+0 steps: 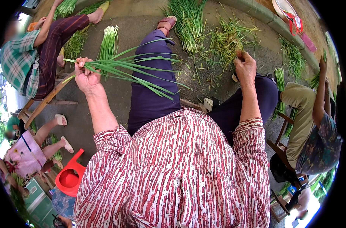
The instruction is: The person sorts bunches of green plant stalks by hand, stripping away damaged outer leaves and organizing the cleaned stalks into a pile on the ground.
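My left hand [87, 74] grips a small bunch of long green leafy stalks [127, 66], like garlic chives, by their pale ends; the leaves fan out to the right over my thigh. My right hand [245, 67] is raised above my other knee, its fingers curled together, with a blurred brownish bit at the fingertips; whether it holds that bit is unclear. Just beyond it lies a loose heap of green and yellowed trimmings [228, 37]. A large pile of stalks [188, 24] lies left of the heap. Behind my left hand is a neat bundle with white ends [109, 42].
A concrete kerb [264, 17] curves along the far side. Seated people are at left [22, 65] and right [315, 142], with more behind. Wooden stools [47, 99] stand at both sides, and a red plastic chair [72, 176] at lower left. Cut scraps [200, 69] litter the ground.
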Available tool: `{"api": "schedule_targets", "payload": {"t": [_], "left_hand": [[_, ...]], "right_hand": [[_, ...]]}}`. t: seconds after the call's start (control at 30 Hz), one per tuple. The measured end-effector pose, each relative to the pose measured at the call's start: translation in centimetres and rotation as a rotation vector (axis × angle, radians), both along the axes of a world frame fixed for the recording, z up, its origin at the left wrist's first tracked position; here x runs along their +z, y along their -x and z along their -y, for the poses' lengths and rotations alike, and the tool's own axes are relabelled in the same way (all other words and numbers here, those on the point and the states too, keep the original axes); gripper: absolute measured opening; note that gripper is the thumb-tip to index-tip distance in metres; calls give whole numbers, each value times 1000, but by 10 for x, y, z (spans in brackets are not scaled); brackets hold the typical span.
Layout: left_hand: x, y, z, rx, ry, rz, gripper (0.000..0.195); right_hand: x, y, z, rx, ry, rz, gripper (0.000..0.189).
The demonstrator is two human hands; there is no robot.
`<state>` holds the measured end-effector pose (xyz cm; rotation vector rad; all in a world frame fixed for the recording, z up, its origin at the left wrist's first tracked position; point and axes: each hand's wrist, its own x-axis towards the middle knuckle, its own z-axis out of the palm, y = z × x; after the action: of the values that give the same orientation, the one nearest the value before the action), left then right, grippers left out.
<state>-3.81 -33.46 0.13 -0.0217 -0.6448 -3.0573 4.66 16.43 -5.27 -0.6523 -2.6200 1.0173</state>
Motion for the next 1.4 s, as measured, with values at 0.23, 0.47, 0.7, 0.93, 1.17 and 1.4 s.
{"api": "schedule_targets", "payload": {"t": [0.23, 0.47, 0.7, 0.93, 1.17, 1.4], "left_hand": [[0, -8, 8, 19, 62, -13, 15], [0, -10, 11, -10, 47, -21, 15], [5, -11, 10, -11, 67, -31, 17], [2, -5, 11, -24, 71, -38, 18], [3, -6, 9, -19, 58, -32, 19], [11, -7, 4, -10, 77, -36, 19]], "right_hand": [[-4, 4, -7, -8, 292, 81, 31], [-4, 1, 11, -13, 406, 268, 32], [8, -13, 52, 576, 546, 403, 36], [-4, -21, 88, 827, 826, 462, 35], [3, -21, 99, 734, 1016, 524, 33], [-5, -21, 110, 763, 1028, 457, 22]]}}
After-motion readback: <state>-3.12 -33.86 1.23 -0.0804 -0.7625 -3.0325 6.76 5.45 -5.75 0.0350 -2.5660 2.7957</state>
